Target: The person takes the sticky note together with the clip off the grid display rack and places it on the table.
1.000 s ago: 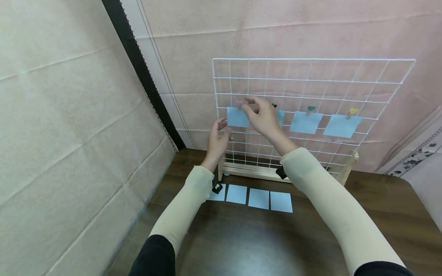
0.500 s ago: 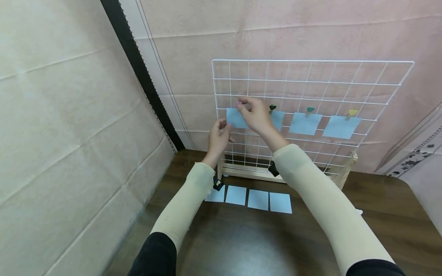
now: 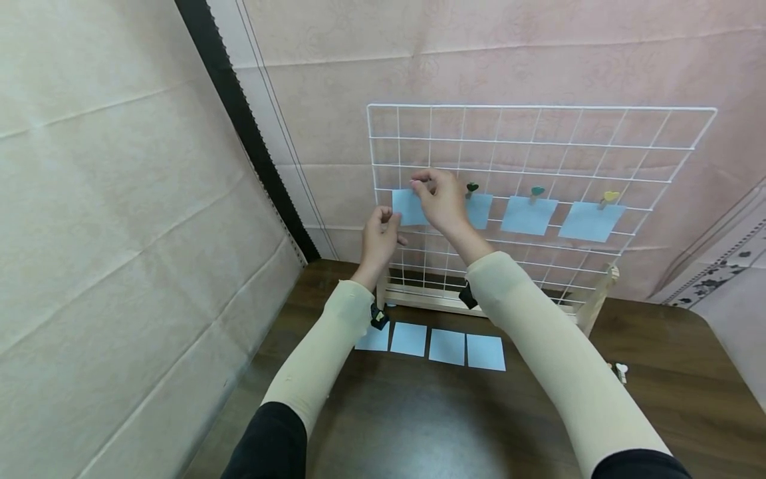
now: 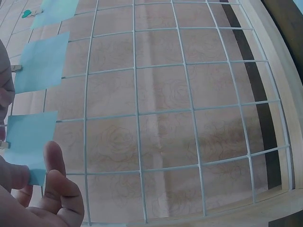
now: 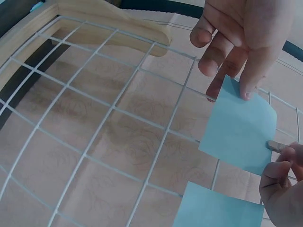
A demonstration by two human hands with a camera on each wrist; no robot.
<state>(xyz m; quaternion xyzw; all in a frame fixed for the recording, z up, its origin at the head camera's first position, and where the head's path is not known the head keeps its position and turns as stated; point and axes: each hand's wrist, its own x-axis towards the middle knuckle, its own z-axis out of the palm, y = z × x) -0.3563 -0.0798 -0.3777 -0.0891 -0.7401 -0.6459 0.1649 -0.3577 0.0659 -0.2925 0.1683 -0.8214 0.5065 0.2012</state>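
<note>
A square blue paper note [image 3: 409, 207] hangs at the left of the white wire grid [image 3: 541, 106]. My left hand [image 3: 378, 243] pinches its lower left corner between thumb and fingers, which the right wrist view shows closely. At the note's top edge my right hand [image 3: 447, 203] pinches a small wooden clip [image 5: 274, 145] that bites the paper. The fingers mostly cover this clip in the head view. To the right hang more blue notes [image 3: 529, 215], each under a clip: a dark green heart clip [image 3: 472, 187], a teal clip [image 3: 537, 191] and a yellow clip [image 3: 610, 197].
The grid stands in a pale wooden base [image 3: 431, 301] on the dark wood table [image 3: 431, 426]. Several blue notes [image 3: 447, 346] lie in a row in front of it. Small white-topped clips [image 3: 621, 371] lie beside my right forearm. A fabric wall [image 3: 149, 266] rises at the left.
My right hand has shifted slightly left, its fingers closing over the pink-topped clip. My left hand has gone from beside the note to pinching its lower corner.
</note>
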